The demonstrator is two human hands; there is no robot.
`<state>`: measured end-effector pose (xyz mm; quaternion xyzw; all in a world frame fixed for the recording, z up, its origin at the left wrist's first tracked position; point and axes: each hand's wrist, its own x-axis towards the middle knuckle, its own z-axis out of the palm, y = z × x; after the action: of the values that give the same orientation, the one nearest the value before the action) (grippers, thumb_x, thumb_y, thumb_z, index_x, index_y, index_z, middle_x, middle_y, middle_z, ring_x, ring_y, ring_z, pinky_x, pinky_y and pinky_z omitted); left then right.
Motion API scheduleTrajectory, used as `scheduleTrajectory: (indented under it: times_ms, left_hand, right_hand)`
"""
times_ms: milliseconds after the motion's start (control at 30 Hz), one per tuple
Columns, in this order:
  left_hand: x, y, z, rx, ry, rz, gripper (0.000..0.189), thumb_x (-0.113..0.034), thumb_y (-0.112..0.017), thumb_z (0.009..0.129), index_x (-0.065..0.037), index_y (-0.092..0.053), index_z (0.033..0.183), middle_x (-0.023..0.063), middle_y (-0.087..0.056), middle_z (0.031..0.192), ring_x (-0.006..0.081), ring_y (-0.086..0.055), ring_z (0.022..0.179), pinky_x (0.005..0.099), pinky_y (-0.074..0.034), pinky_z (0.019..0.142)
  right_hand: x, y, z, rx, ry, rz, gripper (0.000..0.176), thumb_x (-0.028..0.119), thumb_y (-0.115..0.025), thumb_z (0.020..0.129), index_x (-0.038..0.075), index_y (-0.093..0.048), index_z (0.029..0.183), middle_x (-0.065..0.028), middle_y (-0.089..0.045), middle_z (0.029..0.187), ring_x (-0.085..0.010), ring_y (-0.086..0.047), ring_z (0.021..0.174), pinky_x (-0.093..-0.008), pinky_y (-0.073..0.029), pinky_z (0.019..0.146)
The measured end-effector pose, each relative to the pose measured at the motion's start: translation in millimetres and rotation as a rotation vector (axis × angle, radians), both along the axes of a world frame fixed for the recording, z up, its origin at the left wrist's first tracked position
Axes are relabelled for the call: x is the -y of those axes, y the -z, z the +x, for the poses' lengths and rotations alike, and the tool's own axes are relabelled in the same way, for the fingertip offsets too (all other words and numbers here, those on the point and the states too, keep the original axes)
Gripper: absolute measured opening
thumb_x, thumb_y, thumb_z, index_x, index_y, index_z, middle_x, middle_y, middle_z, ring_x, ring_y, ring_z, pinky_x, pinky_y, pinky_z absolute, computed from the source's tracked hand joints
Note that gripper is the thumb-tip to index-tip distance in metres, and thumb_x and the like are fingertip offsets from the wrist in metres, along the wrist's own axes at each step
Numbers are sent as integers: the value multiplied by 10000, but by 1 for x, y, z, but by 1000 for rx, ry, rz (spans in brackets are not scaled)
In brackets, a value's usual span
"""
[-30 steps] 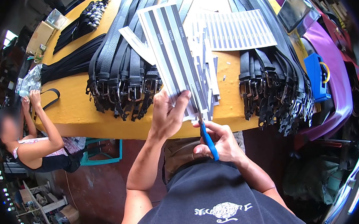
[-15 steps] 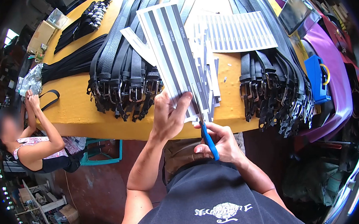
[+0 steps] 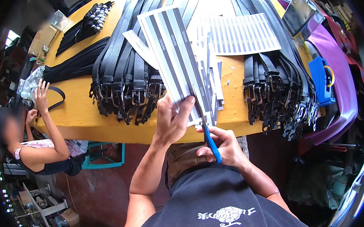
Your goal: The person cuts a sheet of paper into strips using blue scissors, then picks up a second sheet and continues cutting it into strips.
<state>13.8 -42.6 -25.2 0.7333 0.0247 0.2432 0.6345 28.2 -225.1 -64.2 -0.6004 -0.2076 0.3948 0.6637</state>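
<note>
The left hand [image 3: 170,118] is raised, wrist bent, thumb and fingers pinched on the near end of the striped label sheet [image 3: 177,54], which slants up toward eleven o'clock above the yellow table [image 3: 74,108]. At five o'clock of it, the right hand [image 3: 221,146] grips blue-handled scissors [image 3: 211,142], blades at the sheet's lower edge.

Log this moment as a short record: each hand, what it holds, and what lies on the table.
left hand: pinches striped sheet near its lower edge
right hand: grips blue-handled scissors, blades at the sheet's bottom edge
table: yellow, with belts piled either side of the sheet
second sheet: lies flat on the table beyond
co-worker's hand: open, at the table's left end
</note>
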Motion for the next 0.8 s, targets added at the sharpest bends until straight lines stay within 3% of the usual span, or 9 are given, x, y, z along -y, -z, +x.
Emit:
scheduleTrajectory:
  times_ms: [200,300,433,533,567,667,800]
  left_hand:
    - [0,1,-1,-14,-16,-40,145,-66,-529,910,48,-605,956,5,-607,711,35,-499,616,221,-408,540]
    - [5,7,-6,-61,71,-106,160,-42,-521,911,41,-606,1017,50,-657,900,77,-581,805,235,-454,719]
    - [10,11,-10,-85,126,-145,164,-40,-521,915,36,-609,1030,45,-657,906,78,-582,811,232,-457,723]
    - [16,13,-10,-28,103,-137,161,-53,-522,905,51,-617,983,38,-642,794,67,-552,700,238,-454,621]
    - [14,14,-12,-70,114,-133,165,-52,-517,907,50,-619,988,42,-647,809,75,-560,721,240,-459,636]
    - [14,12,-13,-65,143,-171,163,-29,-516,912,41,-615,1021,50,-661,908,80,-590,823,236,-463,725]
    - [13,11,-13,-76,144,-167,160,-19,-511,909,41,-620,1009,49,-661,903,79,-590,819,233,-462,724]
  right_hand:
    - [0,0,-1,14,9,2,578,172,-814,735,-1,-543,1215,9,-606,597,-22,-519,496,-194,-416,466]
    - [0,0,-1,-14,24,37,569,187,-825,724,-8,-552,1184,19,-574,576,-22,-510,492,-197,-408,460]
    - [-1,2,3,35,41,87,484,211,-838,711,-19,-563,1037,20,-535,544,-24,-495,488,-203,-393,448]
    - [-4,-4,6,84,45,84,434,217,-837,717,-13,-546,943,17,-525,536,-27,-488,486,-207,-387,444]
    - [-4,-8,6,90,52,76,420,216,-835,721,-9,-538,916,16,-524,535,-28,-486,486,-208,-385,443]
    - [-4,-10,5,47,37,57,406,203,-825,734,-12,-543,933,14,-526,537,-30,-486,485,-210,-386,440]
    - [-4,-6,6,62,36,60,398,191,-822,737,-13,-547,940,14,-526,538,-31,-486,483,-210,-383,434]
